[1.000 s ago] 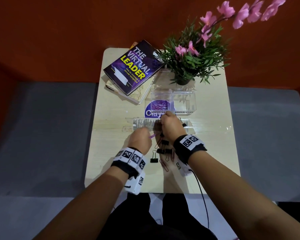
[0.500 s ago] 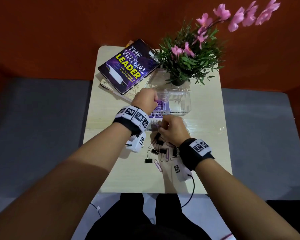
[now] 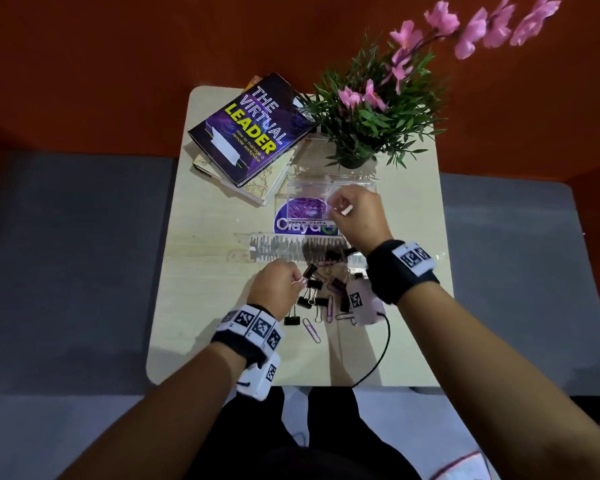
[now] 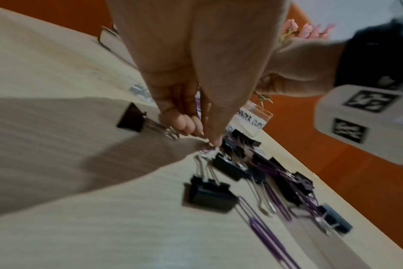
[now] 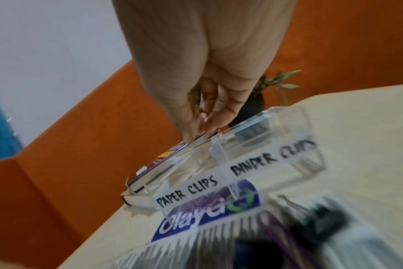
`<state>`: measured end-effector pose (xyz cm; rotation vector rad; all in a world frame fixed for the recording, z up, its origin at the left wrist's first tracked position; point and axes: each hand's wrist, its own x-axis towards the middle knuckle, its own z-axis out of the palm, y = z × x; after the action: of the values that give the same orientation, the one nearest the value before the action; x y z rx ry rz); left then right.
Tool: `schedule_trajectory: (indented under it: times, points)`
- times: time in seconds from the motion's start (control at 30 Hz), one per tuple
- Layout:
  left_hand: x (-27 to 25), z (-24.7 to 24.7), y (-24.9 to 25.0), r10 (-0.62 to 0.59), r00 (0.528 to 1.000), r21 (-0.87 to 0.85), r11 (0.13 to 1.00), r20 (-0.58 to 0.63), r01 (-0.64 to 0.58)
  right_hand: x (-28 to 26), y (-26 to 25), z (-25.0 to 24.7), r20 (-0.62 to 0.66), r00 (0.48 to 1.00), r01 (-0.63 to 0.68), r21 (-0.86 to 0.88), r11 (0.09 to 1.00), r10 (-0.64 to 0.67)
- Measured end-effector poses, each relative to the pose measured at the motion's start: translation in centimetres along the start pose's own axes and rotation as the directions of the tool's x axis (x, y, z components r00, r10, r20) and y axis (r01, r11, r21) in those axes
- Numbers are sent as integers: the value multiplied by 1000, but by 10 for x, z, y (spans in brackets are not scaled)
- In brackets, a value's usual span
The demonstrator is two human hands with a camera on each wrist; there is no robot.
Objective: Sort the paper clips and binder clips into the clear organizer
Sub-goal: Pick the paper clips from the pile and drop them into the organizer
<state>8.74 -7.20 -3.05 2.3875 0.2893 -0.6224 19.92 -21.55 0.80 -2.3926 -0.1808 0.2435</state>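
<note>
The clear organizer (image 3: 355, 184) stands mid-table, labelled "PAPER CLIPS" on the left and "BINDER CLIPS" (image 5: 271, 160) on the right. Purple paper clips (image 3: 305, 209) lie in its left compartment. My right hand (image 3: 336, 206) hovers over it near the divider. Its fingertips (image 5: 201, 127) are pinched together on what looks like a pale purple clip, blurred. Nearer me lies a pile of black binder clips (image 3: 312, 296) and purple paper clips (image 3: 311, 329). At the pile's left edge my left hand (image 3: 297, 282) pinches one purple paper clip (image 4: 207, 150) against the table.
A stack of books (image 3: 250, 133) lies at the back left and a potted plant with pink flowers (image 3: 357, 133) at the back right, just behind the organizer. A clear ruler (image 3: 284, 247) lies across the table between organizer and pile. A black cable (image 3: 383, 351) trails from my right wrist.
My left hand went to the organizer, then came back down to the pile and took a purple paper clip. My right hand left the pile and rose over the organizer.
</note>
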Motion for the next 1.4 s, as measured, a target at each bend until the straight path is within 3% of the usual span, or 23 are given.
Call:
schedule_trajectory:
  times: [0.13, 0.37, 0.53, 0.6, 0.67, 0.77, 0.87, 0.97, 1.07, 1.23, 1.4]
  points:
    - [1, 10, 7, -7, 999, 110, 994, -44, 11, -33, 37, 5, -40, 972, -233, -5, 972, 233]
    - [7, 11, 12, -126, 992, 115, 985, -28, 128, -31, 40, 37, -33, 911, -413, -100, 905, 412]
    - [18, -5, 17, -59, 996, -11, 998, -65, 58, -23, 46, 42, 56, 915, -385, -177, 906, 400]
    - [24, -7, 27, 3, 998, -17, 1000, -56, -4, -23, 47, 37, 80, 926, -362, -87, 928, 368]
    - [29, -4, 38, 53, 998, 11, 999, -19, -53, -27, 49, 25, 62, 939, -343, 127, 931, 337]
    - [36, 7, 45, 111, 993, 97, 989, 47, -115, -42, 64, -2, -24, 953, -270, 386, 882, 303]
    - [41, 14, 44, 111, 992, 189, 974, 65, -121, -64, 93, -24, -49, 929, -301, 478, 825, 367]
    - [45, 18, 43, 122, 992, 184, 975, 16, -123, -91, 112, -32, -33, 924, -342, 377, 861, 381]
    - [47, 18, 44, 117, 993, 197, 973, 7, -116, -111, 114, -29, 88, 943, -332, 213, 919, 321]
    - [46, 11, 45, 130, 990, 200, 970, 62, -140, -126, 112, -10, 144, 981, -124, -47, 991, 130]
    - [40, -14, 36, 124, 991, 75, 989, 52, -128, -127, 109, -3, 107, 990, -86, -102, 991, 97]
